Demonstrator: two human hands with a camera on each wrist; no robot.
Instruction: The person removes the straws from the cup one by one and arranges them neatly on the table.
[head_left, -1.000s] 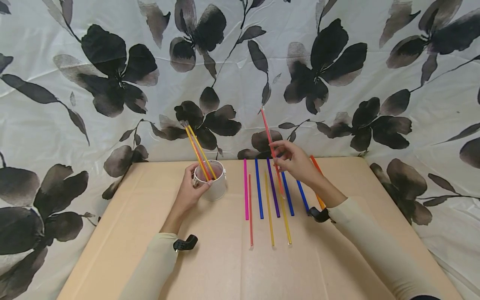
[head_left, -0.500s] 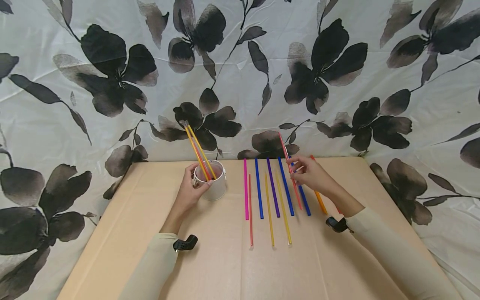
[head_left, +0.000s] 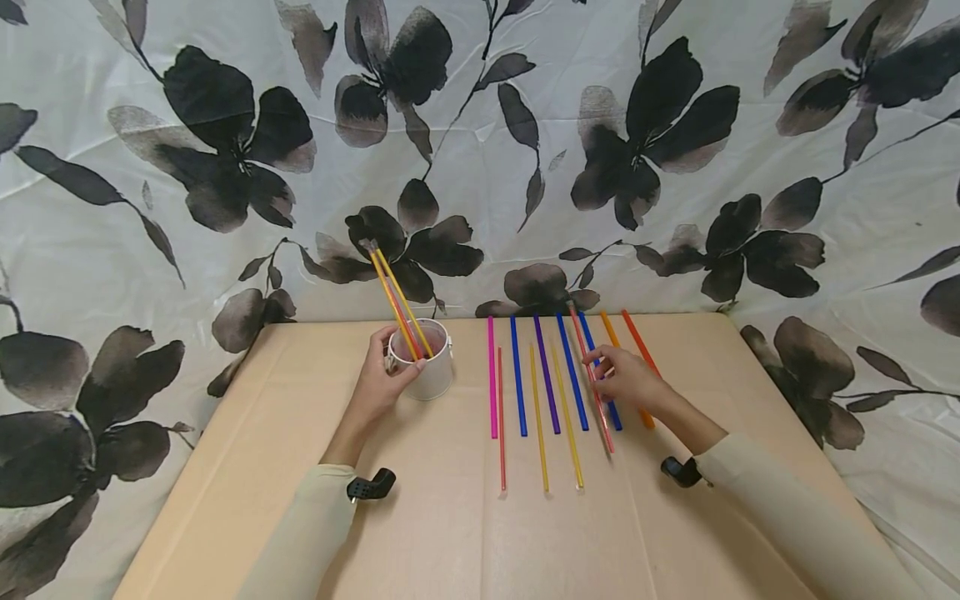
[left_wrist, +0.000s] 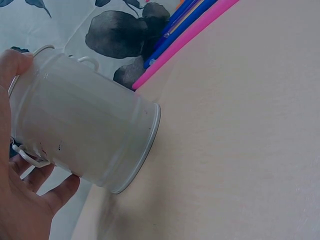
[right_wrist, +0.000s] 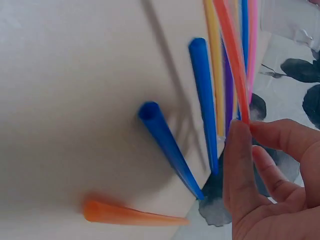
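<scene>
My left hand (head_left: 381, 379) grips a small white pail (head_left: 433, 383) by its side; the left wrist view shows its pale wall (left_wrist: 85, 117) and small loop handles. Thin yellow and red sticks (head_left: 401, 308) lean out of its mouth. Between thumb and fingertips, my right hand (head_left: 633, 387) pinches a thin red stick (head_left: 604, 427). This stick slants just above the row, between two blue straws (head_left: 573, 383). In the right wrist view it rises from the fingertips as a red-orange rod (right_wrist: 231, 45). Whether its lower end touches the table cannot be told.
Right of the pail, a row lies on the table (head_left: 450, 517): a pink straw (head_left: 492, 379), another thin red stick (head_left: 502, 433), blue straws, a purple straw (head_left: 546, 375), thin yellow sticks (head_left: 538, 425). Orange (head_left: 645, 417) and orange-red (head_left: 637, 337) straws lie farther right. Floral cloth (head_left: 480, 167) hangs behind.
My right hand has carried the red stick rightward and down, from above the purple straw to between the two right-hand blue straws. The left hand and pail have stayed put.
</scene>
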